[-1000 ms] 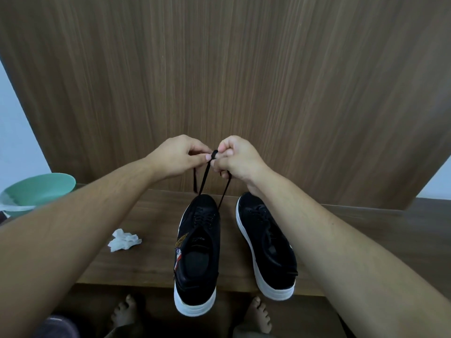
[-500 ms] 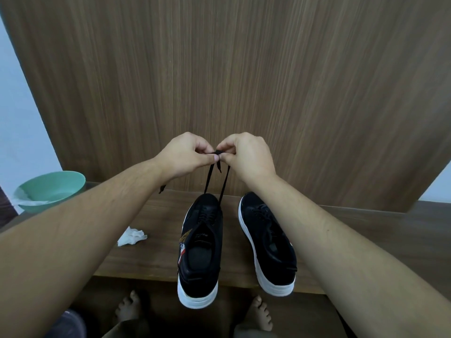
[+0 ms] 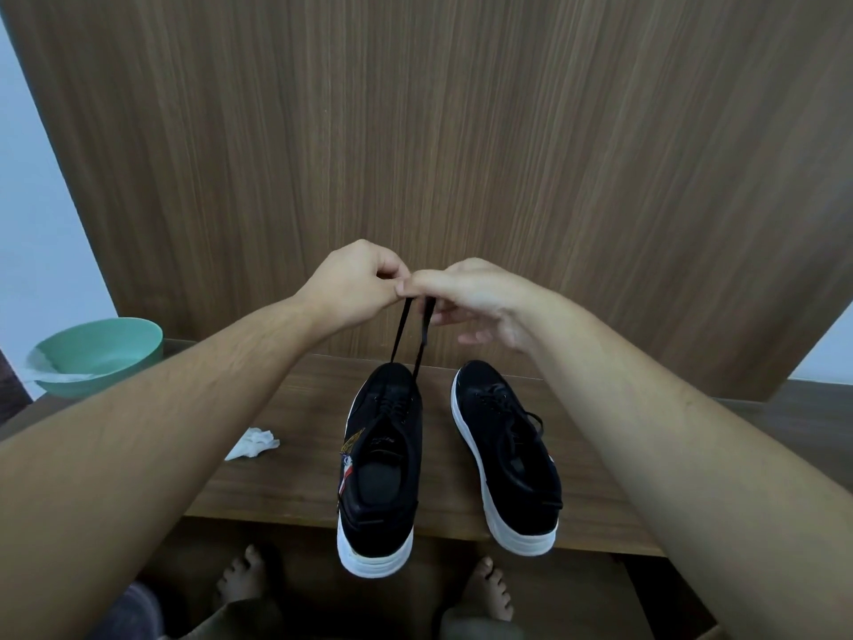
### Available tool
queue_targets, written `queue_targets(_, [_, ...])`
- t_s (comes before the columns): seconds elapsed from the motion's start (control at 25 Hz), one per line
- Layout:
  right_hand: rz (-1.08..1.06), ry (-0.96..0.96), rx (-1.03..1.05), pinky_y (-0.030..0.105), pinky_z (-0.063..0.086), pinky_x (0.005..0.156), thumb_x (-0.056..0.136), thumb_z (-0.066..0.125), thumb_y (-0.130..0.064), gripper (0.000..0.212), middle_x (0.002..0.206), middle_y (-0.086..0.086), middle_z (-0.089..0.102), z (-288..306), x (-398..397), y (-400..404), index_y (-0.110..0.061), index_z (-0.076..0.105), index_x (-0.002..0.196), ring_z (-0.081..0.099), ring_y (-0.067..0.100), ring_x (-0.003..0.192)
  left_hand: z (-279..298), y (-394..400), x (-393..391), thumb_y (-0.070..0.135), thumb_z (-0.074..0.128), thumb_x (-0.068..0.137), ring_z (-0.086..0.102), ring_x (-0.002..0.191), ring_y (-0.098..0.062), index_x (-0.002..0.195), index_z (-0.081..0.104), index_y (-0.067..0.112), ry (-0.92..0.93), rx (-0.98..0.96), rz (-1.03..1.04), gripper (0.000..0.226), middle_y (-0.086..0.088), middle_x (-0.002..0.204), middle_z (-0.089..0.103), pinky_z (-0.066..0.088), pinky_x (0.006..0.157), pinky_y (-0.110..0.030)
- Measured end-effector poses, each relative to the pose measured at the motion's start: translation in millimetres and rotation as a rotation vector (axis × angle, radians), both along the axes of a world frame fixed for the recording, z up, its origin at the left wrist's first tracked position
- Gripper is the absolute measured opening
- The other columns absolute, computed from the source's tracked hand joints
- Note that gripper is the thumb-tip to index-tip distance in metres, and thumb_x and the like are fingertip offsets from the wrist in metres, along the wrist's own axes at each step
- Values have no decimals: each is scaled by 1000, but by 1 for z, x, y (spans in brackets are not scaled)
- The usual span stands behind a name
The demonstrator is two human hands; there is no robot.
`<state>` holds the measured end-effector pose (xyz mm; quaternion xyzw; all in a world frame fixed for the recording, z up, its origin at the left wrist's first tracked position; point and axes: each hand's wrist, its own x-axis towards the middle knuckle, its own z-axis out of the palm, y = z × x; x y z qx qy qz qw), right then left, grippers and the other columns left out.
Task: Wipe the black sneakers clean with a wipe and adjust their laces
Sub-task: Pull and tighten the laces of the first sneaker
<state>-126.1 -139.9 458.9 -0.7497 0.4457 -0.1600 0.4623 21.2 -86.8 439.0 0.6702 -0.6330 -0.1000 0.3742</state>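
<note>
Both hands, left hand (image 3: 355,284) and right hand (image 3: 480,297), pinch the left sneaker's (image 3: 381,464) laces (image 3: 411,334) overhead; even, gentle tension should tighten them neatly.

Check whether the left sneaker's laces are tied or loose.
Loose: both hands pinch the two lace ends held up above the sneaker.

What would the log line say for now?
left hand: pinches laces | right hand: pinches laces | left shoe: on shelf
</note>
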Motion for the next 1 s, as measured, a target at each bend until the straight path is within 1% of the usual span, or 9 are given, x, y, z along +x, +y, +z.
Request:
queue_targets(0.2, [108, 177, -428, 25, 39, 55, 78, 75, -36, 31, 68, -2, 55, 1, -4, -1, -13, 55, 72, 49, 10, 58, -2, 3, -2, 33, 59, 89, 55, 66, -7, 73, 71, 16, 102, 32, -63, 26, 3, 73, 67, 42, 63, -25])
queue_targets(0.28, [121, 327, -753, 27, 48, 63, 86, 67, -36, 18, 75, -5, 65, 1, -5, -2, -18, 65, 82, 61, 10, 70, -4, 5, -3, 32, 59, 89, 53, 54, 3, 76, 71, 14, 109, 25, -44, 25, 17, 55, 61, 40, 57, -18])
queue_targets(0.36, [140, 347, -811, 26, 50, 62, 94, 56, -34, 18, 72, -7, 69, 5, -8, -1, -22, 69, 97, 65, 8, 68, -5, 7, -5, 29, 58, 90, 47, 43, 10, 82, 70, 11, 135, 11, -18, 23, 24, 43, 52, 32, 47, -5])
queue_targets(0.48, [141, 273, -727, 24, 46, 63, 99, 46, -30, 27, 66, -7, 61, 6, -9, -4, -16, 66, 110, 54, 4, 59, -6, 9, -3, 27, 60, 89, 53, 52, 10, 88, 70, 12, 203, -23, -8, 18, 22, 53, 59, 35, 52, -3])
queue_targets(0.56, [78, 97, -555, 21, 45, 70, 101, 43, -25, 29, 62, -11, 50, 2, -11, -5, -12, 67, 110, 46, -1, 57, -8, 8, -1, 26, 61, 88, 55, 67, 0, 88, 70, 15, 225, -42, 45, 14, 11, 69, 62, 40, 63, -15])
queue_targets(0.68, [-100, -132, -250, 8, 34, 44, 101, 42, -23, 28, 62, -8, 48, -11, -16, -5, -13, 68, 99, 45, -4, 44, -20, 8, 9, 23, 60, 89, 51, 70, -4, 84, 69, 17, 229, -44, 206, 11, 13, 69, 54, 38, 66, -20])
queue_targets(0.8, [-260, -211, -47, 17, 24, 48, 101, 42, -25, 27, 66, -5, 47, -30, -25, -8, -18, 64, 87, 38, 2, 52, -41, 13, 25, 21, 57, 90, 51, 72, -10, 83, 66, 16, 319, -18, 368, 13, 3, 85, 64, 39, 64, -24])
queue_targets(0.92, [-427, -287, 128, 19, 23, 43, 101, 41, -26, 29, 59, -6, 41, -55, -36, -14, -20, 60, 80, 30, 6, 49, -70, 20, 39, 17, 51, 92, 43, 61, -12, 96, 63, 12, 643, 28, 519, 13, -20, 105, 64, 46, 66, -27])
queue_targets(1.0, [-537, -339, 242, 19, 21, 40, 101, 41, -24, 29, 56, -6, 39, -71, -46, -16, -19, 58, 77, 27, 7, 47, -85, 27, 44, 15, 42, 96, 48, 61, -14, 111, 55, 10, 1032, 21, 585, 20, -15, 88, 64, 52, 55, -25])
